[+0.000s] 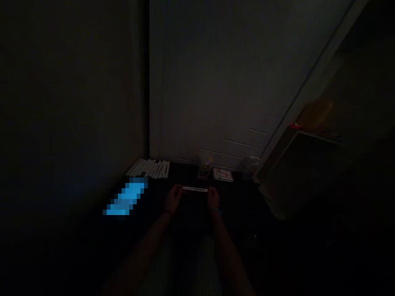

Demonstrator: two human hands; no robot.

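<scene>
The scene is very dark. A thin white case [195, 189], seen nearly edge-on, is held level between my two hands over a dark surface. My left hand [174, 197] is closed on its left end, with a dark band at the wrist. At its right end my right hand [213, 198] grips it too, and a bluish band circles that wrist. Beyond the left hand, several slim white cases [151, 168] lie in a row by the wall. Behind the held case are a small upright box [205, 168] and a flat case with printed marks [223, 174].
A bright blue blurred-out screen [126, 199] lies to the left. Near the wall at the right is a pale jar-like object [251, 166]. A large dark panel-shaped box [304, 168] leans at the right, with an orange rounded object [317, 113] above it.
</scene>
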